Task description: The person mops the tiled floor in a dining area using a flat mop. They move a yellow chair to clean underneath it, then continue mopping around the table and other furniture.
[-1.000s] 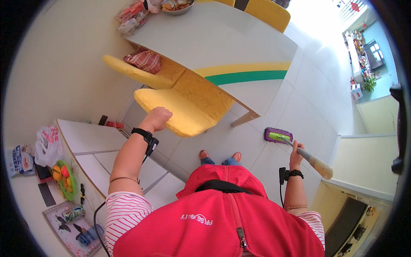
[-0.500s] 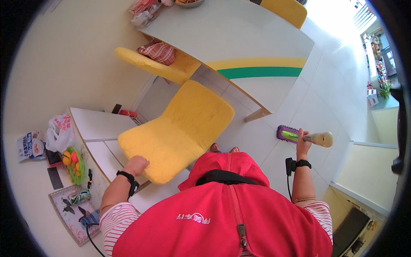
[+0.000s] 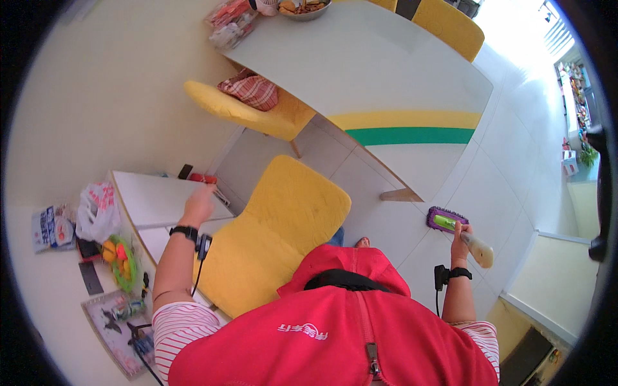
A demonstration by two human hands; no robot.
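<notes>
My right hand (image 3: 460,241) is wrapped round the handle (image 3: 477,249) of a mop. Its purple-fringed head with a green top (image 3: 444,220) rests on the tiled floor, beyond the hand. My left hand (image 3: 198,206) reaches forward above the white cabinet (image 3: 158,196), its fingers stretched out and holding nothing that I can see. Beside that hand stands a yellow upholstered chair (image 3: 277,222), not in its grasp. A red object (image 3: 204,178) lies just past the fingertips; whether they touch it I cannot tell.
A white table (image 3: 386,71) with yellow and green stripes stands ahead, its leg (image 3: 400,195) near the mop. Another yellow chair (image 3: 257,116) holds a plaid cloth. At left are a green fruit basket (image 3: 120,264), a plastic bag (image 3: 98,212) and a tray (image 3: 106,328).
My left hand has let go of the chair's edge and moved forward over the cabinet. The chair now sits closer to my body. The mop is still in my right hand, its handle tilted differently.
</notes>
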